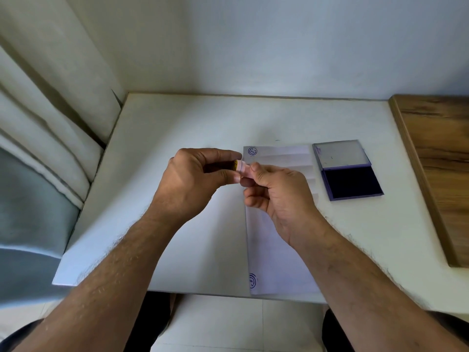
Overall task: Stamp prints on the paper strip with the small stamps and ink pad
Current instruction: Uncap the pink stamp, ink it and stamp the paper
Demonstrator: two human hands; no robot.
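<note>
The white surface (193, 128) carries everything within easy reach of both arms. On it the paper strip (276, 240) lies with its long axis running from the near edge away toward the wall, one round blue print at its far left corner and another at its near left corner, so the length between them is probably where further prints belong. Just beside the strip's far right end sits the ink pad (351, 182), its lid hinged back flat and the dark pad exposed, likely kept there so a stamp travels only a little way from ink to paper. Above the strip's far half, the left hand (193, 179) and right hand (276, 191) meet around one small stamp (241, 168): the left fingers curl round its yellow-banded end, and the right thumb and fingers pinch the pink end. The stamp's axis lies roughly level, left to right, so it points at neither pad nor paper; I judge the person is pulling off a cap or checking the face.
</note>
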